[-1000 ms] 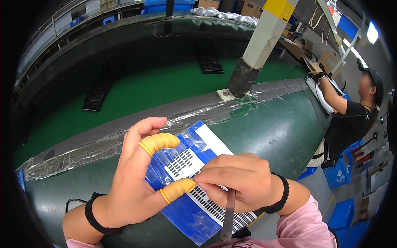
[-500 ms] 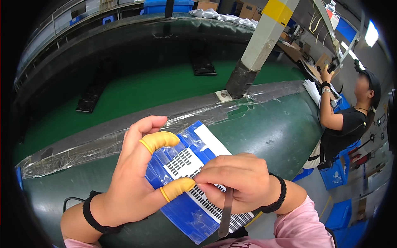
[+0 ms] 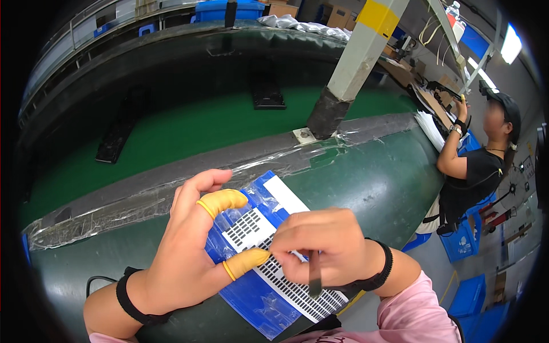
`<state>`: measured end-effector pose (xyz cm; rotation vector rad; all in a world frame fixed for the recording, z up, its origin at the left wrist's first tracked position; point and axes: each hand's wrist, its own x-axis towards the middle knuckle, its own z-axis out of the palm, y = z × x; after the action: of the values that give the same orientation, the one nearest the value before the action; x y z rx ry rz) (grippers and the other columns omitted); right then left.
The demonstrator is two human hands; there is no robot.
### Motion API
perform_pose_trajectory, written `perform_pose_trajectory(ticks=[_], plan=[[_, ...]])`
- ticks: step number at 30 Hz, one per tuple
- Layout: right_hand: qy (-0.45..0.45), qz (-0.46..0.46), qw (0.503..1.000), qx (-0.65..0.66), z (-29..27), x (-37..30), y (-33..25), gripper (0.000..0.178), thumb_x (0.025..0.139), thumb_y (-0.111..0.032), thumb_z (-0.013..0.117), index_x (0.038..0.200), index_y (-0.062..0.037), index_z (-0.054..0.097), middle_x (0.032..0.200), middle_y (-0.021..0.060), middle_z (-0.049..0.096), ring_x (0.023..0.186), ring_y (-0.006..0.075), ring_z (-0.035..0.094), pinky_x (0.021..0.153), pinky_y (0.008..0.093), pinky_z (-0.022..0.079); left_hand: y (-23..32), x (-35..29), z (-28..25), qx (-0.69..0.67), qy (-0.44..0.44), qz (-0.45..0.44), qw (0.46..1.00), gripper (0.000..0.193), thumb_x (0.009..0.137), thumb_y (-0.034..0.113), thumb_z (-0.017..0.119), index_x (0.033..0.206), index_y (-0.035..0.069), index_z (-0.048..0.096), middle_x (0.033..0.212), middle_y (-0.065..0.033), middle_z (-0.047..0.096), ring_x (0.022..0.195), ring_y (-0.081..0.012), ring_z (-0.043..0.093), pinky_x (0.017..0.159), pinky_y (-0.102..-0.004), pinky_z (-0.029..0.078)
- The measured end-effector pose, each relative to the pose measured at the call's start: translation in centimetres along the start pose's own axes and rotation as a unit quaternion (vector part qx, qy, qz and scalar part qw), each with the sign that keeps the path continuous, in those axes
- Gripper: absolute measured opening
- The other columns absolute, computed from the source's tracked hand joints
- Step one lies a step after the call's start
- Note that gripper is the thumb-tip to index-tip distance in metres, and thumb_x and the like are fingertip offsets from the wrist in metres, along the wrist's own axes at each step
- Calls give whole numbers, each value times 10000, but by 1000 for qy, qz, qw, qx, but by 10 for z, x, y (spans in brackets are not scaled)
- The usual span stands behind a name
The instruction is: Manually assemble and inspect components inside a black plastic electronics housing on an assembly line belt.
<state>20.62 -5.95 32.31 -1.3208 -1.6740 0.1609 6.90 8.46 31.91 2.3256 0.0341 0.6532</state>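
A white sheet with rows of small black stickers (image 3: 245, 228) lies on a blue, tape-covered board (image 3: 260, 306) in front of me. My left hand (image 3: 191, 240) is over its left side, thumb and index finger apart in yellow finger cots (image 3: 222, 201). My right hand (image 3: 326, 248) is closed in a pinch, its fingertips meeting the tip of the left thumb. Metal tweezers (image 3: 315, 274) are tucked in that hand, one end sticking out below the fingers. Whatever tiny thing lies between the fingertips is too small to make out.
Beyond a taped ledge (image 3: 171, 183), black devices (image 3: 117, 134) rest on a green belt. A grey post (image 3: 357, 63) rises from the ledge. On the right, a person in black (image 3: 483, 171) holds a dark object. Blue crates (image 3: 469, 294) stand on the floor.
The right hand's tweezers have turned, and less of their end shows. The black devices on the belt have shifted left. The person at right has moved the raised hand.
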Motion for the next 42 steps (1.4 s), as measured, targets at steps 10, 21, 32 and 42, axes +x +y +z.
perform_pose_trajectory(ticks=[10,21,32,42], plan=[[261,290,905,-172,-100,23,72,77,645,-47,558,638,20,594,523,-18,516,496,37,436,449,205,351,3,-1,-14,-25,20,14,999,492,628,199,732,1016,24,485,1143,-185,383,1033,-301,416,866,-373,352],[276,236,902,-234,-142,17,144,114,730,-33,552,810,17,617,612,-18,541,473,54,410,429,212,316,5,-2,-16,-17,14,23,999,450,643,173,713,1009,25,497,1144,-181,389,1009,-303,424,867,-379,347],[207,268,920,198,-93,-10,52,123,781,-62,560,864,17,604,711,76,585,423,31,378,405,168,290,-3,3,-8,-18,15,-3,1000,268,726,64,605,973,20,512,1132,-147,428,1029,-277,436,876,-340,350],[149,199,924,292,-62,3,38,99,763,-51,601,714,-4,528,685,51,561,454,49,407,433,184,328,-116,116,-15,252,0,76,965,240,767,7,523,1001,-17,474,957,-159,513,852,-262,521,771,-308,427]])
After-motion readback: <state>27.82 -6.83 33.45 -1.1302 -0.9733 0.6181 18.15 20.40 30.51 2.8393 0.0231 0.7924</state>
